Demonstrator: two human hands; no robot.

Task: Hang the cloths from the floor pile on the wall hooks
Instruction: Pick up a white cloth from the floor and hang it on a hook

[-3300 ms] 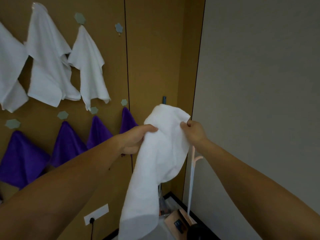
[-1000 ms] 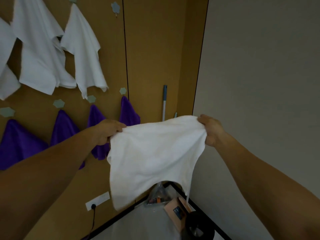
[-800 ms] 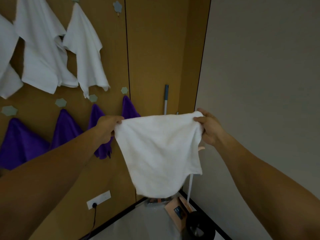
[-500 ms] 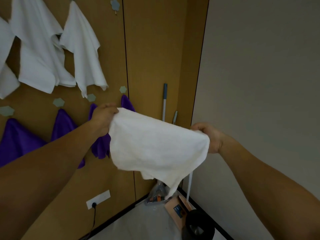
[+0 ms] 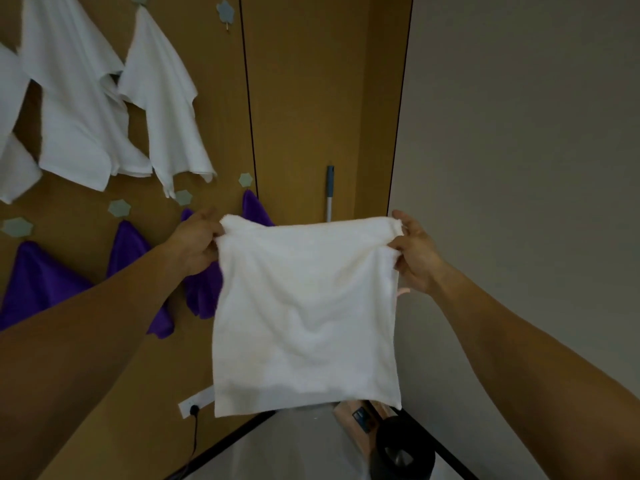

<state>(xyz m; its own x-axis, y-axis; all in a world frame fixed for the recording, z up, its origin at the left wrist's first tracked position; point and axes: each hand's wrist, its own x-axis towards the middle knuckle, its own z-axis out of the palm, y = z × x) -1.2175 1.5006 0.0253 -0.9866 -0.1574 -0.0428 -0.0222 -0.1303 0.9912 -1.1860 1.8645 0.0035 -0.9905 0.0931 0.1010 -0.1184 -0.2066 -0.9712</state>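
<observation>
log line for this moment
white cloth: spread, not yet hung | left hand: grips one top corner | right hand: grips the other

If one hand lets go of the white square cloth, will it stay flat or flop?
Probably flop: the white square cloth sags and wrinkles between the left hand and right hand pinching its top corners. It likely feels light, since two pinches hold it up.

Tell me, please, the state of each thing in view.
White cloth: spread open, held up by both top corners, not hung.
Left hand: pinches its top left corner.
Right hand: pinches its top right corner.
Hung white cloths: hanging, upper row.
Purple cloths: hanging, lower row.
Flower-shaped hook: bare.
Wall socket: plug inserted.
</observation>
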